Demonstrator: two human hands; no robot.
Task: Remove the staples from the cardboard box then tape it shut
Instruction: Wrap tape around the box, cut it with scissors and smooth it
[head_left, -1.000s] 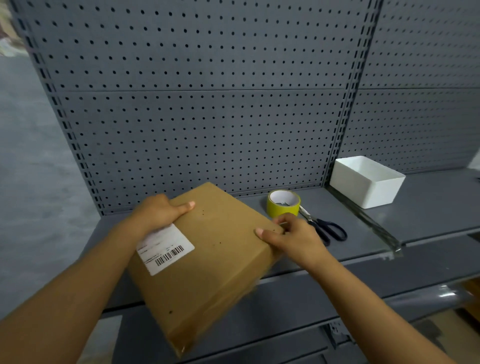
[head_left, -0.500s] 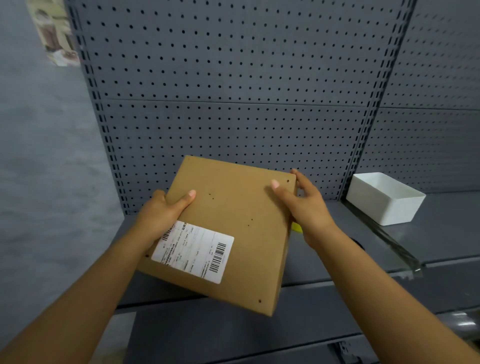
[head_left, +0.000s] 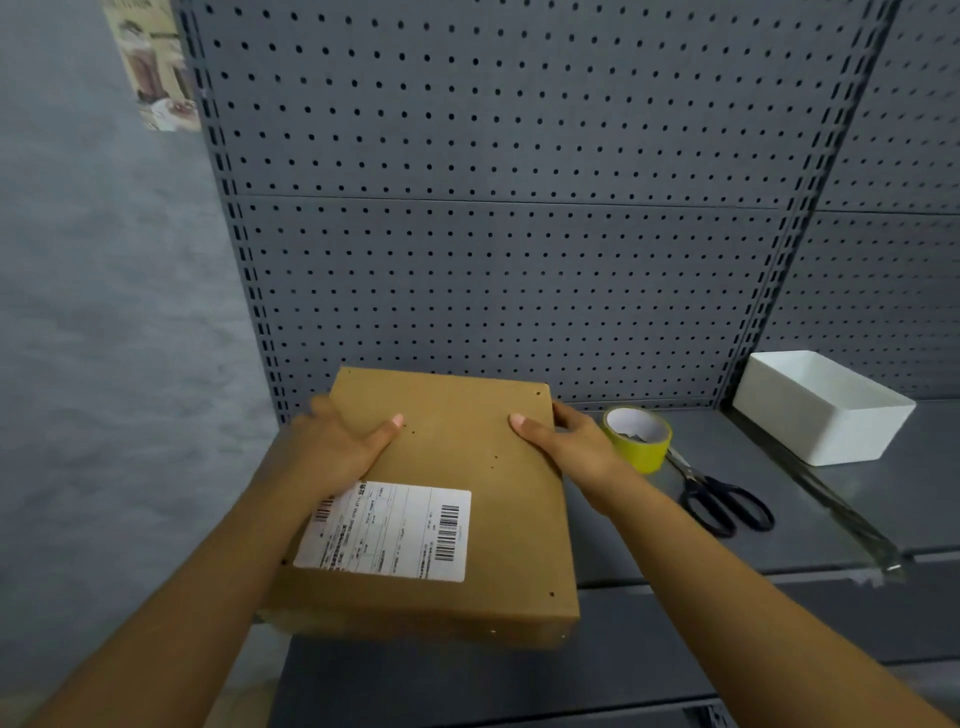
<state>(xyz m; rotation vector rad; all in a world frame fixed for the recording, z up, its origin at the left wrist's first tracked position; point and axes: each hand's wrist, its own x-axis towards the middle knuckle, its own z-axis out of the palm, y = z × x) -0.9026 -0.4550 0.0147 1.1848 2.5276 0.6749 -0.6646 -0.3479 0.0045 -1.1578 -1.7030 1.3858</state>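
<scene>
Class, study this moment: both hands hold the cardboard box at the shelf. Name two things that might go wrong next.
1. The cardboard box juts past the shelf front edge; if the left hand or right hand lets go, it may tip off.
2. The tape roll and scissors lie close beside the right hand; sliding the box rightwards might knock them.

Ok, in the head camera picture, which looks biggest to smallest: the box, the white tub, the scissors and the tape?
1. Cardboard box, though it is nearest the camera.
2. White tub.
3. and 4. Scissors and tape roll: the scissors look longer, the roll chunkier, so these two are too close to rank.
</scene>
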